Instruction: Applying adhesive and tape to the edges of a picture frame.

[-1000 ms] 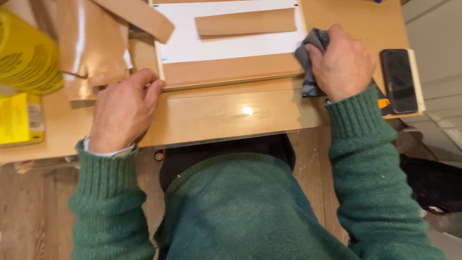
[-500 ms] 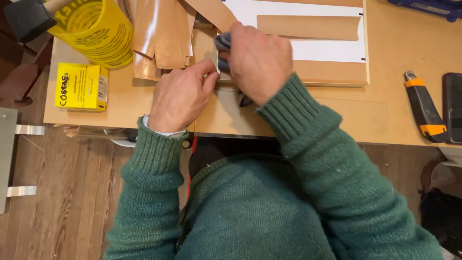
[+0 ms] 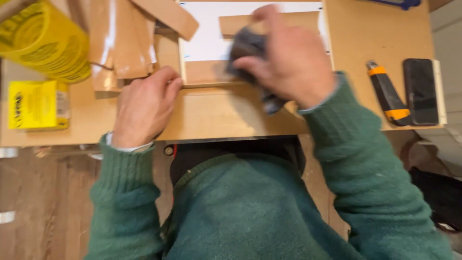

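Gripping a dark grey cloth, the right hand has its fingers curled around the bunched fabric and presses it onto the wooden strip that lies along the near edge of a white sheet; the hand is blurred, so the exact finger placement cannot be told; part of the cloth hangs out below the palm toward the table edge. The left hand lies flat on the wooden table, fingers loosely bent and holding nothing, its fingertips touching the left end of the strip; both arms wear green knitted sleeves. Left of that hand lies a pile of shiny brown veneer pieces; beyond it stands a yellow roll, tilted, and near the table's left edge sits a small yellow box. At the right, well apart from the cloth, an orange-and-grey utility knife lies just beside a dark phone.
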